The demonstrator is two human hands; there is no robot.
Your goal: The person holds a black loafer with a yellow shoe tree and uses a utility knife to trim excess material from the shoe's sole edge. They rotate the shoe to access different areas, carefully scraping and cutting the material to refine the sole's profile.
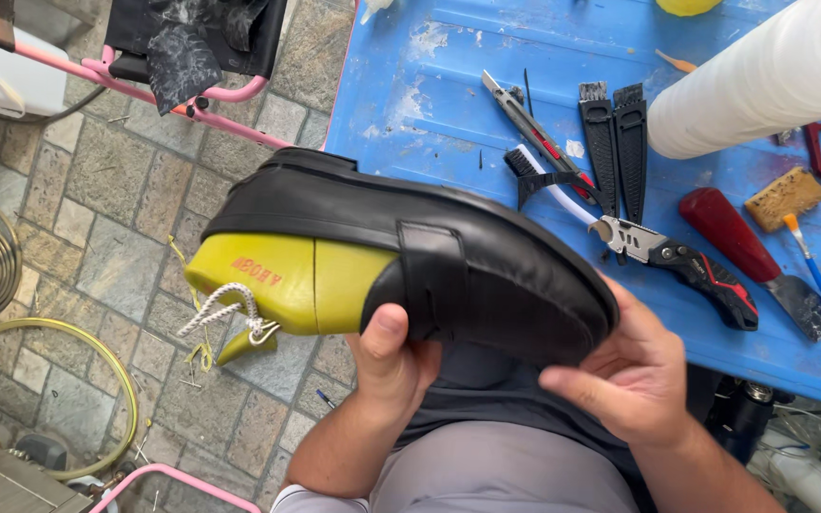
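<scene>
Black leather shoe (410, 252) on its yellow-green last (277, 285) held sideways just off the blue tabletop (448, 85) edge, left hand (391, 366) clenched on its vamp, right hand (634, 380) cupping the toe; inspection step seemingly, next move needs steady turning.

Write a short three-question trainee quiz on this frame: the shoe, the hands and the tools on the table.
1. True or false: the black shoe rests flat on the blue table.
2. What fills the shoe? A) crumpled paper B) a yellow-green shoe last C) nothing
3. Which hand has its thumb on the shoe's strap?

Key:
1. False. Both hands hold it up in the air, above the person's lap.
2. B. A white cord hangs from the last.
3. The left hand; the right hand supports the toe end from below.
</scene>
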